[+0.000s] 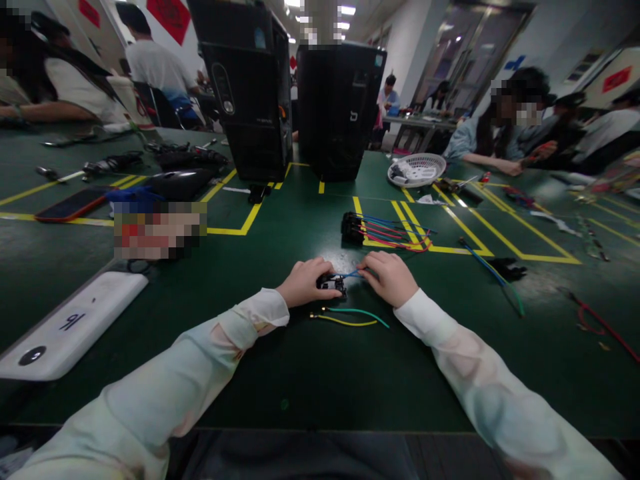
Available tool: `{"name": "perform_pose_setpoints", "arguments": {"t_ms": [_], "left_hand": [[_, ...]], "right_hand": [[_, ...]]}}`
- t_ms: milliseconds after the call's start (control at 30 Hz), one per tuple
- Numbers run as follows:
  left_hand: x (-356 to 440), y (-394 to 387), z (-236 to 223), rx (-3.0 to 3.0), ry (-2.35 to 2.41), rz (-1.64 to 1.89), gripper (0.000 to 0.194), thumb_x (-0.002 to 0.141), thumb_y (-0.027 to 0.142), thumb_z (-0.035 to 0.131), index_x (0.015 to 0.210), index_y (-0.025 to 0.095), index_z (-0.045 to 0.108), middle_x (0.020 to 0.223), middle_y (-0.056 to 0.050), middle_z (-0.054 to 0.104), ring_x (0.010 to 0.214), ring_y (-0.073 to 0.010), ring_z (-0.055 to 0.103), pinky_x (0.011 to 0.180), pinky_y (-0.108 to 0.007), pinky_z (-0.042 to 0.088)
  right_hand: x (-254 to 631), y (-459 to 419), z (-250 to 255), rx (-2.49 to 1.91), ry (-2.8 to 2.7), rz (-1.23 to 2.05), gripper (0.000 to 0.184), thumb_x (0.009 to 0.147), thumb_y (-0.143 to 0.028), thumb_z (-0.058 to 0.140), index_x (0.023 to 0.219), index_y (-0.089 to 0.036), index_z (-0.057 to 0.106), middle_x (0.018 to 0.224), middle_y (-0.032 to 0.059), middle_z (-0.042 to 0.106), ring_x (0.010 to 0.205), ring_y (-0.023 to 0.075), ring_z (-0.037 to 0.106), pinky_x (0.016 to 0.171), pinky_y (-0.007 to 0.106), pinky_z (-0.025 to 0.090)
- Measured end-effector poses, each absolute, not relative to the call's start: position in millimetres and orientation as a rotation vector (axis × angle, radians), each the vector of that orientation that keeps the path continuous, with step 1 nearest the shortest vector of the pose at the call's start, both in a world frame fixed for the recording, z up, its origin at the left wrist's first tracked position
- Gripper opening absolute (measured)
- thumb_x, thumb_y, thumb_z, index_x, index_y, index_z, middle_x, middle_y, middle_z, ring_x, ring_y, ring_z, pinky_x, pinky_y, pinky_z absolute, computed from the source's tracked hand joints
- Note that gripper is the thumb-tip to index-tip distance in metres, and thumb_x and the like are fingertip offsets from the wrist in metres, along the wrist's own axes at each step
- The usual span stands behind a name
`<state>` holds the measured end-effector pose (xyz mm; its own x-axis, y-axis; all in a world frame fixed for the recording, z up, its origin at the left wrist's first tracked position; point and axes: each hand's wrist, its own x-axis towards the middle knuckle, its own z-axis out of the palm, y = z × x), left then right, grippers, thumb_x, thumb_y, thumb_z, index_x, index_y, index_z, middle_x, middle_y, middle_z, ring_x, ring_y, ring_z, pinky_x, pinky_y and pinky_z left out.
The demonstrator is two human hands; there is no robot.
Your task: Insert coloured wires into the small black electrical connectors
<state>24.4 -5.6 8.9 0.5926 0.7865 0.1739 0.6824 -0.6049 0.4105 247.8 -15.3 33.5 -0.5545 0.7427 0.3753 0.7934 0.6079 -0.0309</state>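
My left hand (pixel 307 283) is closed around the side of a small black plastic connector housing (pixel 334 285) on the green table. Just to its right, my right hand (pixel 387 277) pinches a blue wire (pixel 351 273) whose left end reaches the housing. Whether that end is seated inside cannot be made out. Nearer to me lie a green wire (pixel 357 311) and a yellow wire (pixel 345 321), each with a metal terminal at its left end. Beyond my hands sits a group of black housings (pixel 353 229) with blue and red wires (pixel 395 232) running out to the right.
Two black computer towers (pixel 250 93) (pixel 340 110) stand at the back. A white basket (pixel 417 170) lies to their right. On the left are a white device (pixel 75 327) and a phone (pixel 75 204). Loose wires (pixel 495 273) lie on the right. Other people sit around.
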Motion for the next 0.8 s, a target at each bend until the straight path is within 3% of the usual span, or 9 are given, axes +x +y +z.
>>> {"name": "perform_pose_setpoints", "arguments": {"t_ms": [400, 667, 800], "left_hand": [[25.4, -8.3, 10.9, 2.502, 1.235, 0.507, 0.041, 0.072, 0.056, 0.057, 0.091, 0.021, 0.053, 0.094, -0.002, 0.054, 0.091, -0.0202, 0.051, 0.074, -0.03, 0.033], [26.4, -8.2, 11.0, 2.505, 1.237, 0.489, 0.041, 0.071, 0.055, 0.058, 0.093, 0.021, 0.054, 0.096, -0.002, 0.054, 0.091, -0.0208, 0.05, 0.075, -0.032, 0.033], [26.1, -9.1, 10.2, 2.508, 1.242, 0.509, 0.041, 0.071, 0.056, 0.058, 0.091, 0.021, 0.053, 0.093, -0.001, 0.054, 0.089, -0.02, 0.051, 0.074, -0.031, 0.033]], "right_hand": [[252.6, -26.7, 35.8, -1.128, -2.648, -0.175, 0.012, 0.085, -0.026, 0.046, 0.078, -0.018, 0.051, 0.078, 0.0028, 0.057, 0.073, 0.0149, 0.049, 0.065, 0.026, 0.027], [244.6, -23.1, 38.8, -1.271, -2.46, -0.355, 0.015, 0.086, -0.031, 0.049, 0.079, -0.019, 0.055, 0.084, 0.0043, 0.06, 0.082, 0.0188, 0.046, 0.07, 0.03, 0.026], [245.6, -25.7, 41.7, -1.253, -2.494, -0.265, 0.012, 0.084, -0.029, 0.05, 0.078, -0.019, 0.054, 0.082, 0.0037, 0.059, 0.081, 0.0182, 0.046, 0.07, 0.029, 0.027]]}}
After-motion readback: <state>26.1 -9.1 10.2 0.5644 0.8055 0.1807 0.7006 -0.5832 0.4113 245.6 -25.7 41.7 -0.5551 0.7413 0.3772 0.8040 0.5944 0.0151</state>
